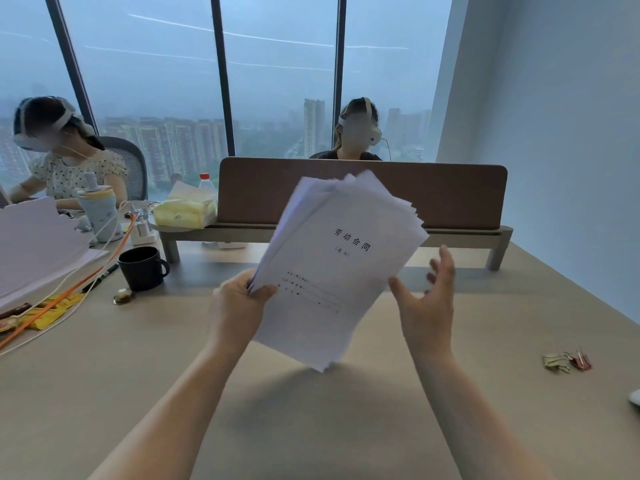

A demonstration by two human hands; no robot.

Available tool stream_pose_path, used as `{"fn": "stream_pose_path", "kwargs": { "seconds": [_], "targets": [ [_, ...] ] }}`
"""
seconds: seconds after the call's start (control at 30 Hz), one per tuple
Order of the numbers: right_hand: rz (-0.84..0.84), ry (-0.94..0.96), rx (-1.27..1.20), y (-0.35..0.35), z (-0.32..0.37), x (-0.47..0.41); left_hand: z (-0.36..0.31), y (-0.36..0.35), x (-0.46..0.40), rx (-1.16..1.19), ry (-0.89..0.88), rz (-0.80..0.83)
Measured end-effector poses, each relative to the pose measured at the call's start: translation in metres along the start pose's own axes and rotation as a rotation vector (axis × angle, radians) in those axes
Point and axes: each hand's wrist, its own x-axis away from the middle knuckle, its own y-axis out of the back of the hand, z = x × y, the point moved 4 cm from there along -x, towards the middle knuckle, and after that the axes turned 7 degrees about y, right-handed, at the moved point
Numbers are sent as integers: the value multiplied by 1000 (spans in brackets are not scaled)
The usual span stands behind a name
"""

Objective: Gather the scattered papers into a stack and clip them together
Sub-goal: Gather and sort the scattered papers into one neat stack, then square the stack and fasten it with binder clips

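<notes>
- Papers (341, 268) held up mid-frame, messy stack, above the surface (311, 410)
- left hand (239, 303) pinches their lower-left edge
- right hand (427, 299) open, just right of them, not touching

The stack of papers (341, 271) hides the tabletop behind; small print unreadable.

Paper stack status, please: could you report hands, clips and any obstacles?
Left hand grips white paper stack, edges uneven. Right hand open beside it. Coloured binder clips untouched on beige table. Nothing in the way.
</notes>
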Motion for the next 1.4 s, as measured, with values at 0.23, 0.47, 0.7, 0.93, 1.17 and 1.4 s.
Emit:
{"fn": "stream_pose_path", "kwargs": {
  "seconds": [0.23,0.47,0.7,0.93,1.17,1.4],
  "targets": [
    [166,141,189,7,13,-34,-74,28,-10,-522,-329,-37],
    [248,56,37,16,-23,-7,-108,17,14,-860,-576,21],
    [338,-131,-216,18,-52,19,-83,1,22,-973,-574,144],
    [339,-178,-322,21,-52,22,-53,35,4,-649,-413,-35],
    [319,-193,-319,23,-59,26,42,30,2,444,229,264],
    [296,-281,-333,20,-62,27,67,-8,21,553,305,239]
  ]
}}
